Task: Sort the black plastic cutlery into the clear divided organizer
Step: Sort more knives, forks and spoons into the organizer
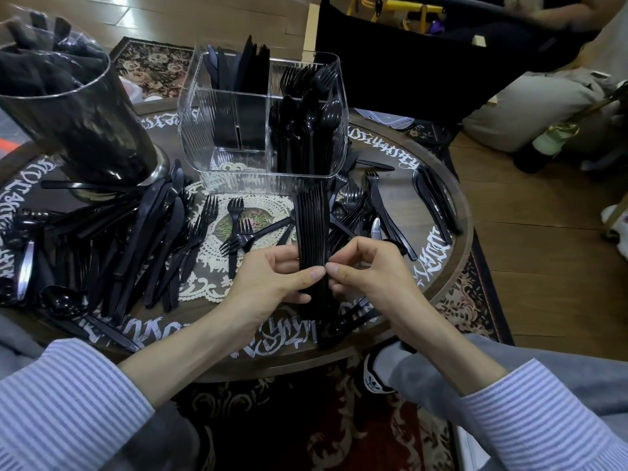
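Both hands' grips, left hand (272, 277) & right hand (363, 270), pinching fork stack (312, 229) nr organizer (265, 117).

The organizer (261, 107) is clear, glossy plastic with fine vertical ribbing on its walls, and the cutlery stack (312, 229) along with the loose forks (238, 236) is smooth black plastic with a faint sheen. The table (438, 205) is dark wood with a smooth brown rim and matt white lettering painted on it, and a cream lace doily (217, 256) lies at its middle. The sleeves (64, 402) are striped woven cloth, matt, and the tall tumbler (78, 107) looks like dark, shiny plastic or glass.
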